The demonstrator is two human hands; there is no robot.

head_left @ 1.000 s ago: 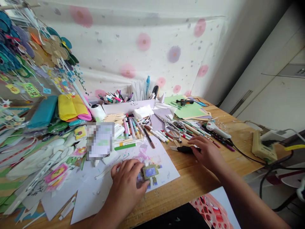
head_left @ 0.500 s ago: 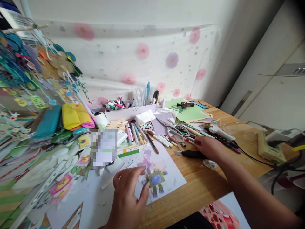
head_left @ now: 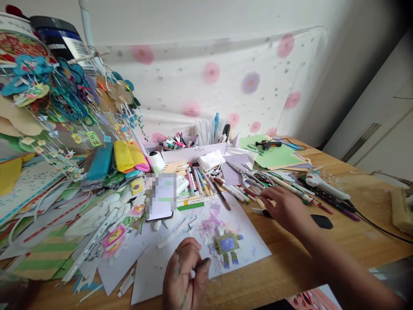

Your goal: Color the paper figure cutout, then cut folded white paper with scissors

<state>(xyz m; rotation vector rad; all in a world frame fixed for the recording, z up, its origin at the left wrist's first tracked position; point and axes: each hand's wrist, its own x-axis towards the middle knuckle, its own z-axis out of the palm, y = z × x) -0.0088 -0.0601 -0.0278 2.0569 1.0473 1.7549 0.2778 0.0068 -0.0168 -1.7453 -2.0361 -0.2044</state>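
My left hand [head_left: 187, 273] hovers over the front of the white paper sheet [head_left: 258, 249], palm turned up. Its fingers curl loosely, the thumb stands apart, and there are dark smudges on it. Just to its right a small green robot figure [head_left: 227, 245] with a purple chest lies on the sheet. My right hand [head_left: 287, 209] is bent over the scissors [head_left: 253, 185], its fingertips at the lower handle loop. Below that hand, partly covered by it, lies a black utility knife [head_left: 322, 221] with its blade showing on the left.
Several markers [head_left: 222, 193] spread around the scissors. A phone [head_left: 161, 198] leans left of the sheet. Paper scraps and packets crowd the left side. At the right lie a white glue gun [head_left: 327, 185] with a cord and green paper sheets [head_left: 277, 157]. A box of pens [head_left: 193, 153] stands behind.
The view has swung to the left. My right hand has shifted left, from beside the pens to the scissors' handle. My left hand has turned palm up, its fingers more curled.
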